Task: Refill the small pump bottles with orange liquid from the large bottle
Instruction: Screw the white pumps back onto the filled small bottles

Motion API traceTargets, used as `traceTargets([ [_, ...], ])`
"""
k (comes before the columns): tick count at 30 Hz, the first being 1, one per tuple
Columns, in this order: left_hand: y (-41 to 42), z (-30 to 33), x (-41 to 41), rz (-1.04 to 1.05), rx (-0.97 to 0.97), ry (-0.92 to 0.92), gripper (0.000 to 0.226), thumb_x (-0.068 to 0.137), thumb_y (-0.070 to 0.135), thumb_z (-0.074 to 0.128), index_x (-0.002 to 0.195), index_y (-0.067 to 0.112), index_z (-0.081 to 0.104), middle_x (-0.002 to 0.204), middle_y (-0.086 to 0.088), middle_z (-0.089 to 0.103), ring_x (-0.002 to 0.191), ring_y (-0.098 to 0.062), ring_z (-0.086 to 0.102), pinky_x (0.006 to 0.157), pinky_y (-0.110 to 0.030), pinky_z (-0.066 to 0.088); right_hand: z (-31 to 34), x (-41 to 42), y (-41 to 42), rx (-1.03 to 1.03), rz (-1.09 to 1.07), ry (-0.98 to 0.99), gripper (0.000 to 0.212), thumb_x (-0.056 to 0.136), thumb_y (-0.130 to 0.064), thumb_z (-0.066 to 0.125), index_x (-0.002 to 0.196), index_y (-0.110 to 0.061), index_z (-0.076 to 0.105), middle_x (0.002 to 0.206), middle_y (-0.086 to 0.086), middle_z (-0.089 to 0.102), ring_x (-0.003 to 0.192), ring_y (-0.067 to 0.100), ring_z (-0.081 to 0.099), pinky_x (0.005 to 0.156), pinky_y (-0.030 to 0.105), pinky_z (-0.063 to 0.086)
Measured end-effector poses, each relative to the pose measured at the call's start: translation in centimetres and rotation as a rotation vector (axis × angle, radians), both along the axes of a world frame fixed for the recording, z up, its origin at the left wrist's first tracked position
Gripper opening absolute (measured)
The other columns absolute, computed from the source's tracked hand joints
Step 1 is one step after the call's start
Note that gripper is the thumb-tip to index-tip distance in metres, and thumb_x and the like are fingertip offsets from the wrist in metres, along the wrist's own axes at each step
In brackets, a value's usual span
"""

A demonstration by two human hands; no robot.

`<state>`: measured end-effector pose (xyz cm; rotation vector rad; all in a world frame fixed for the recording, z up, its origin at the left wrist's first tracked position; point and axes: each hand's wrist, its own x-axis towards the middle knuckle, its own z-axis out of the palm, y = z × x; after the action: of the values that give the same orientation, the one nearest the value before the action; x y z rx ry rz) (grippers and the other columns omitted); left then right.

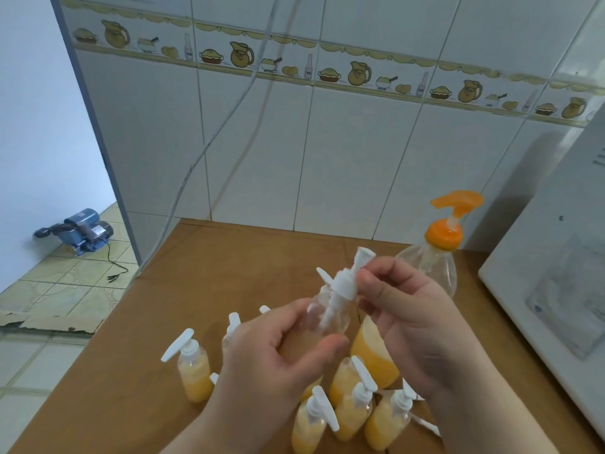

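My left hand (pixel 281 348) grips a small clear pump bottle (pixel 330 314), tilted above the table. My right hand (pixel 402 309) pinches its white pump top (pixel 347 283) at the collar, with the pump stem still inside the bottle's neck. Behind my right hand stands the large bottle (pixel 432 267) with an orange pump cap (pixel 448 224); orange liquid shows in its lower part (pixel 370 352). Several small pump bottles holding orange liquid stand below my hands, one at the left (pixel 194 371) and others in front (pixel 311 424).
The wooden table (pixel 203 276) runs to a tiled wall. A white appliance (pixel 556 273) stands at the right edge. A white cable (pixel 196 158) hangs down the wall on the left. On the floor at left sit a blue pump (pixel 80 229) and cardboard (pixel 52 322).
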<state>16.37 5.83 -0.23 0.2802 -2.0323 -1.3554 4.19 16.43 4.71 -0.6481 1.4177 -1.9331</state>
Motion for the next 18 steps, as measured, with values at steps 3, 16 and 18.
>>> traceTargets([
  [3, -0.03, 0.16, 0.02, -0.007, 0.029, 0.0, 0.03, 0.07, 0.05, 0.067, 0.098, 0.041, 0.069, 0.078, 0.012, 0.072, 0.067, -0.008, 0.066, 0.058, -0.016, 0.049, 0.07, -0.09, -0.12, -0.022, 0.106, -0.11, 0.059, 0.051, -0.024, 0.088, 0.106, -0.013, 0.07, 0.1, 0.006, 0.071, 0.095, 0.021, 0.067, 0.085, 0.035, 0.053],
  [16, -0.13, -0.2, 0.21, 0.009, -0.017, -0.049, 0.037, 0.065, 0.056, 0.067, 0.1, 0.044, 0.068, 0.076, 0.014, 0.071, 0.069, -0.006, 0.065, 0.057, -0.008, 0.043, 0.2, 0.37, 0.53, 0.119, 0.095, 0.079, 0.053, 0.042, -0.034, 0.092, 0.091, -0.024, 0.076, 0.088, 0.003, 0.07, 0.087, 0.015, 0.068, 0.068, 0.018, 0.054],
  [18, -0.06, -0.24, 0.18, 0.02, -0.016, -0.049, 0.036, 0.064, 0.057, 0.067, 0.098, 0.044, 0.069, 0.076, 0.014, 0.071, 0.069, -0.007, 0.066, 0.058, -0.01, 0.044, 0.51, 0.61, 0.31, 0.093, 0.121, 0.066, 0.041, 0.055, -0.02, 0.087, 0.094, -0.021, 0.075, 0.092, 0.004, 0.072, 0.091, 0.017, 0.069, 0.072, 0.02, 0.055],
])
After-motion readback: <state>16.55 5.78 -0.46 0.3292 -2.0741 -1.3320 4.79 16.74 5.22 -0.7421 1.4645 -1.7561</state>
